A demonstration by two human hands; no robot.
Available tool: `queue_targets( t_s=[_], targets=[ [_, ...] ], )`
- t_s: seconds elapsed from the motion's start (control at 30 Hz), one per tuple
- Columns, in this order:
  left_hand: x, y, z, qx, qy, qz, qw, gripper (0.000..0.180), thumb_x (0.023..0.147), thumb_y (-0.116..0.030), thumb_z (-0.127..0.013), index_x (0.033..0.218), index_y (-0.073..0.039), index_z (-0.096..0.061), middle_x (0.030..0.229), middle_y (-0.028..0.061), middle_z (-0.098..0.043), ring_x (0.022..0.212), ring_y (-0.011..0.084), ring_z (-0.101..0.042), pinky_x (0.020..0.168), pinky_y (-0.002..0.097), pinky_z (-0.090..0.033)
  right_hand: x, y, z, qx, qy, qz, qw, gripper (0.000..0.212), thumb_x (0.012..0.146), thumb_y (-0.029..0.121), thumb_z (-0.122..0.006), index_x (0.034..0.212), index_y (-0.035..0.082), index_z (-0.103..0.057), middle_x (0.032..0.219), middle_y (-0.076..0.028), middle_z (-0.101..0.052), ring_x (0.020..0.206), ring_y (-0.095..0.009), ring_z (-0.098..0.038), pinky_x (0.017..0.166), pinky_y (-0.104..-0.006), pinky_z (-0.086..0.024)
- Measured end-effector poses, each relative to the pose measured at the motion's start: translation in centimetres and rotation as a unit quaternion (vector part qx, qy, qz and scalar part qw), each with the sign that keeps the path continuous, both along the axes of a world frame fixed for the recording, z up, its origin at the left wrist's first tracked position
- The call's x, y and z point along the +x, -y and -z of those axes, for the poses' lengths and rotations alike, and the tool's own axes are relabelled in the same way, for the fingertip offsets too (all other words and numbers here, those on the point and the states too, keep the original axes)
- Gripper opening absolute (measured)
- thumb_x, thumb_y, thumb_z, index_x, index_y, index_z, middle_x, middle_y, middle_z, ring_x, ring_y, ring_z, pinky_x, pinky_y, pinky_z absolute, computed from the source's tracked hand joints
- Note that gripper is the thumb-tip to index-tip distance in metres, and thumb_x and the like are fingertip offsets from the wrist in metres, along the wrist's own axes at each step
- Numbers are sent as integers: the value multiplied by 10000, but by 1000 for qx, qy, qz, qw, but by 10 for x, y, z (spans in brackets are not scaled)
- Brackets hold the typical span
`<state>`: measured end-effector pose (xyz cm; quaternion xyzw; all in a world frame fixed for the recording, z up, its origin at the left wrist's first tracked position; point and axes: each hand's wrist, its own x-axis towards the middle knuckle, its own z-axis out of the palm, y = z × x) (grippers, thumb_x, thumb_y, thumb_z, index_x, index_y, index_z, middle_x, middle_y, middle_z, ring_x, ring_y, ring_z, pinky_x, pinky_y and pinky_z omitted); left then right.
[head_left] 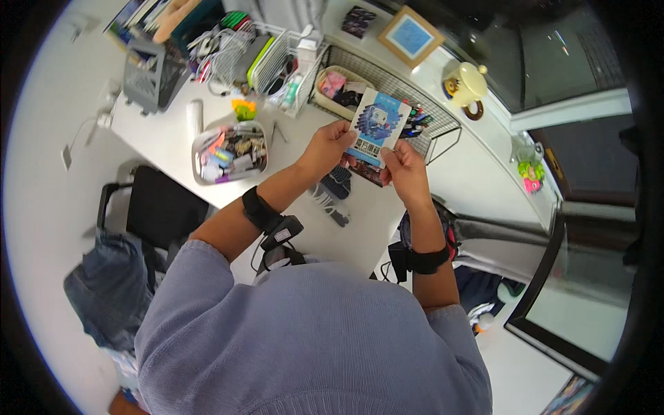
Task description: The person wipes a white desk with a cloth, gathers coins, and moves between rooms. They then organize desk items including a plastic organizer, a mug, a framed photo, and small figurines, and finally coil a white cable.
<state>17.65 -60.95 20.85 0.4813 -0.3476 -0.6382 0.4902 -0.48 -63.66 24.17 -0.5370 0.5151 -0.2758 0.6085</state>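
Note:
A blue-and-white printed card or thin booklet (379, 123) is held up over the desk, its picture side facing me. My left hand (328, 148) pinches its lower left edge between thumb and fingers. On its lower right edge, my right hand (408, 173) closes with the thumb on top. Behind the card stands a black wire mesh basket (444, 130) with pens and a cream tray (322, 88) of small items in it. The card and my hands hide part of the basket. Below my left hand lies a dark grey knitted-looking item (336, 182), perhaps gloves.
On the desk's left sits a white bin (200, 155) full of small bottles and tubes. White wire baskets (277, 52) and a grey stand (153, 76) line the back. Along the sill are a framed picture (411, 36) and a yellow mug-like pot (467, 84). A black chair (162, 204) stands left.

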Motion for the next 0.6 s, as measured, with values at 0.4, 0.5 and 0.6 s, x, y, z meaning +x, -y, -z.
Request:
queue_targets(
  t_s=[0.4, 0.5, 0.6],
  targets=[
    [-18, -231, 32, 156, -23, -274, 949, 168, 907, -172, -540, 935, -8, -566, 706, 56, -601, 491, 71, -476, 440, 207, -357, 28, -101, 45, 69, -53, -380, 921, 239, 935, 213, -488, 1000, -2, -571, 582, -17, -537, 426, -45, -400, 401, -201, -315],
    [-39, -302, 28, 182, -40, -367, 912, 160, 908, -187, -542, 875, -32, -560, 669, 52, -586, 467, 66, -429, 430, 210, -316, 40, -147, 41, 63, -81, -474, 874, 252, 939, 225, -482, 987, -6, -572, 575, -6, -528, 468, -48, -412, 437, -211, -325],
    [-57, -363, 43, 156, -51, -429, 888, 212, 914, -225, -552, 782, -60, -535, 609, 10, -531, 444, 60, -393, 414, 209, -292, 55, -194, 39, 3, -119, -564, 817, 253, 936, 235, -490, 971, -1, -573, 574, 1, -521, 505, -60, -432, 469, -217, -338]
  ],
)
